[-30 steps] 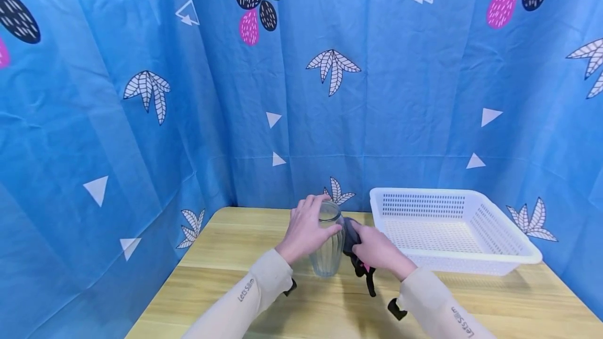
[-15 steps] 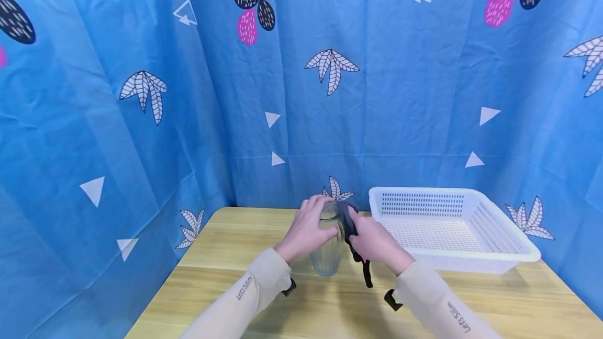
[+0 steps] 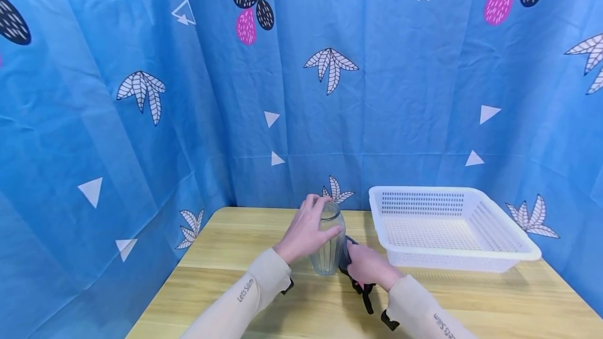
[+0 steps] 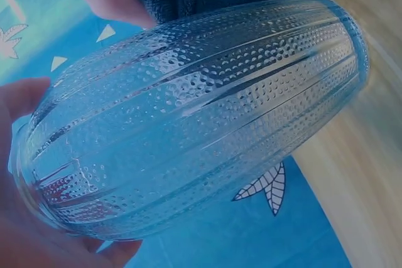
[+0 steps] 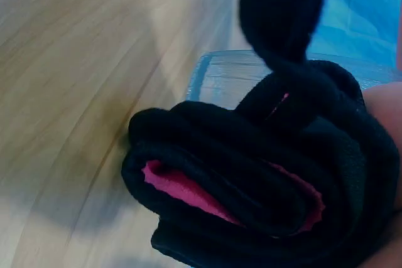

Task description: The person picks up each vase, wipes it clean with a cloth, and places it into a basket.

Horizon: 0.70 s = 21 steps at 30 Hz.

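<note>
A clear ribbed glass vase (image 3: 326, 258) stands upright near the middle of the table; whether its base touches the wood is hard to tell. My left hand (image 3: 306, 230) grips it around the mouth, thumb on the near side. Dimpled bands cover the vase wall (image 4: 201, 117) in the left wrist view. My right hand (image 3: 369, 264) holds a folded dark cloth (image 3: 346, 258) against the vase's right side. In the right wrist view the bunched cloth (image 5: 213, 136) shows black edging and pink inside its folds. The right fingers are partly hidden by it.
A white perforated plastic basket (image 3: 452, 255) sits at the right back of the wooden table (image 3: 216, 255). Blue patterned curtain (image 3: 301, 119) hangs behind and along both sides. Black straps (image 3: 390, 321) show at the cuffs.
The right hand and cloth rose along the vase's side toward its rim, then came down to its lower part. The left hand and the vase stay nearly in place.
</note>
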Each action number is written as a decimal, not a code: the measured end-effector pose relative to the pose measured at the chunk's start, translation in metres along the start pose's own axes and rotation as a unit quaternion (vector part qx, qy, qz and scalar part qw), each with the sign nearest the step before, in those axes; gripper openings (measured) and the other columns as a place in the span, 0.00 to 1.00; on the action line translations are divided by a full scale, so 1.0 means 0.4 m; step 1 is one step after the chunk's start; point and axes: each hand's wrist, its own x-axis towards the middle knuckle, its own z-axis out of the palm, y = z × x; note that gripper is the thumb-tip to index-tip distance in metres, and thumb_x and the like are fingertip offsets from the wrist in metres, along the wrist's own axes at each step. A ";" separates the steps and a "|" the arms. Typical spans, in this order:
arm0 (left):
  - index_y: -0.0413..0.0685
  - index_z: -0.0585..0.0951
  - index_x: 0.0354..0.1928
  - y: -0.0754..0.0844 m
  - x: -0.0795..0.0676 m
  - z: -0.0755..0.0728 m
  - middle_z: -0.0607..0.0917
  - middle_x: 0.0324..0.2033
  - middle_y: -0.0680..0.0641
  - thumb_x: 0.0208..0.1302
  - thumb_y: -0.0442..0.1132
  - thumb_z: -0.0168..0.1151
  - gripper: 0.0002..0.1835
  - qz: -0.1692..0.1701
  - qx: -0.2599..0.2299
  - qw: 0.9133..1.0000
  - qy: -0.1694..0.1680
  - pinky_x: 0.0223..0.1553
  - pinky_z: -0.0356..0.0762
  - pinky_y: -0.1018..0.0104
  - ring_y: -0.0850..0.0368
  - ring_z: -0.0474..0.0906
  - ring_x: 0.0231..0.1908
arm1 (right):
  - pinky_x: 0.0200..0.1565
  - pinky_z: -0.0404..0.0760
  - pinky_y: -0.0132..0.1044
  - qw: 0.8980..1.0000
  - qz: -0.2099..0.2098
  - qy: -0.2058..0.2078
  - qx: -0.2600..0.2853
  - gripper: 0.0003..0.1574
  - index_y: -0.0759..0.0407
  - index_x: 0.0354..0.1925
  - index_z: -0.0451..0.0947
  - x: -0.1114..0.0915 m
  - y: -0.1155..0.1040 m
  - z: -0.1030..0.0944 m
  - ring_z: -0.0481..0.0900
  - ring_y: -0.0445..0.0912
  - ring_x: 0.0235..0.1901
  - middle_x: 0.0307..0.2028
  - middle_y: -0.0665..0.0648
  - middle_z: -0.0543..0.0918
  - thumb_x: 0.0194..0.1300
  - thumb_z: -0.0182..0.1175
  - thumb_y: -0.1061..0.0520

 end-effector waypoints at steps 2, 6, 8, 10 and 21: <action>0.55 0.67 0.71 0.003 0.003 0.000 0.70 0.64 0.49 0.62 0.61 0.66 0.39 0.000 0.019 1.000 0.006 0.63 0.68 0.48 0.49 0.67 0.64 | 0.24 0.76 0.40 1.000 0.005 0.004 0.007 0.42 0.73 0.73 0.59 0.000 0.002 -0.004 0.76 0.46 0.14 0.22 0.55 0.77 0.61 0.56 0.67; 0.56 0.68 0.70 0.006 0.006 -0.003 0.71 0.67 0.51 0.61 0.61 0.66 0.38 -0.005 0.044 0.999 0.010 0.61 0.65 0.46 0.48 0.65 0.67 | 0.23 0.76 0.40 1.000 0.002 0.023 0.017 0.40 0.73 0.71 0.62 -0.008 -0.006 -0.026 0.76 0.46 0.15 0.24 0.55 0.77 0.61 0.57 0.67; 0.58 0.68 0.70 0.007 0.005 -0.003 0.71 0.68 0.52 0.62 0.60 0.67 0.37 -0.007 0.043 0.999 0.006 0.61 0.65 0.47 0.49 0.65 0.67 | 0.22 0.76 0.39 0.999 -0.005 0.040 0.019 0.37 0.72 0.68 0.67 -0.016 -0.014 -0.040 0.76 0.46 0.14 0.22 0.55 0.78 0.60 0.57 0.68; 0.58 0.67 0.71 0.008 0.005 -0.004 0.70 0.69 0.53 0.62 0.57 0.66 0.37 -0.004 0.038 0.999 0.000 0.62 0.66 0.47 0.49 0.65 0.67 | 0.20 0.75 0.39 0.998 -0.013 0.058 0.024 0.29 0.68 0.61 0.73 -0.022 -0.025 -0.058 0.76 0.46 0.14 0.20 0.54 0.78 0.60 0.58 0.68; 0.56 0.64 0.74 0.001 0.010 -0.010 0.66 0.72 0.52 0.56 0.53 0.67 0.43 0.001 0.023 0.999 -0.027 0.65 0.64 0.44 0.49 0.60 0.71 | 0.25 0.77 0.39 0.988 -0.034 0.151 0.008 0.48 0.61 0.77 0.55 -0.025 -0.089 -0.157 0.78 0.46 0.20 0.34 0.61 0.84 0.61 0.59 0.65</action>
